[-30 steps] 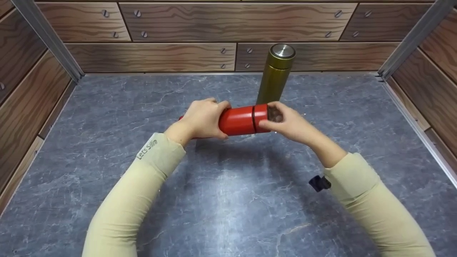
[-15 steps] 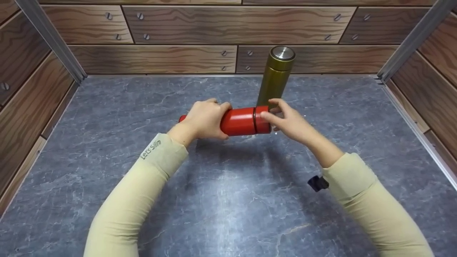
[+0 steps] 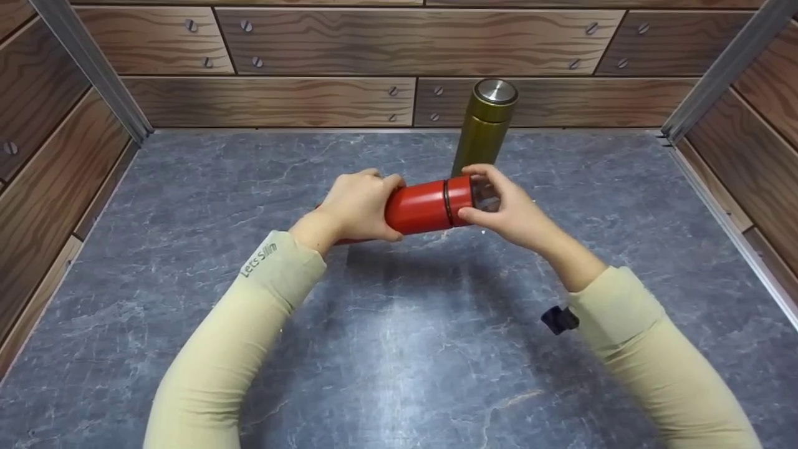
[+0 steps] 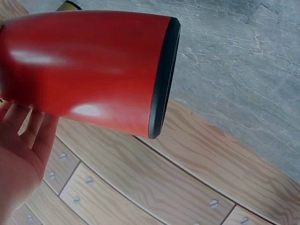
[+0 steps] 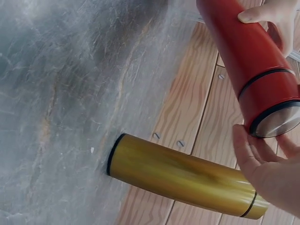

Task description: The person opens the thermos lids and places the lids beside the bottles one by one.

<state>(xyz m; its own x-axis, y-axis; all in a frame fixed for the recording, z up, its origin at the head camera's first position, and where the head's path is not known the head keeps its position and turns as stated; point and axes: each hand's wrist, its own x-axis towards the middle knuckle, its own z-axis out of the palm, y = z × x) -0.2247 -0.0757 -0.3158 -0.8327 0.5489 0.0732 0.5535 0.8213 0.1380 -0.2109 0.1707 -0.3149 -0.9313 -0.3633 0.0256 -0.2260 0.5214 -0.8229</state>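
Note:
A red thermos (image 3: pixel 416 207) lies tilted on its side in the air above the table, its lid end to the right. My left hand (image 3: pixel 358 207) grips its body from above. At the other end my right hand (image 3: pixel 516 213) holds the red lid (image 3: pixel 459 198) between thumb and fingers, and the lid sits against the body. The left wrist view shows the dark base of the thermos (image 4: pixel 93 65) past my left hand (image 4: pixel 21 159). The right wrist view shows the lid's silver top (image 5: pixel 280 123) close to the fingers of my right hand (image 5: pixel 276 180).
A gold thermos (image 3: pixel 483 140) with a silver top stands upright on the grey marbled table (image 3: pixel 386 349), just behind the right hand. Wood-patterned walls (image 3: pixel 324 103) with metal corner strips enclose the back and sides. A small black object (image 3: pixel 559 320) hangs at the right cuff.
Half a second ago the right hand's fingers were loosened and partly off the lid. They are round the lid again, and the lid end has risen slightly. The left hand keeps its grip.

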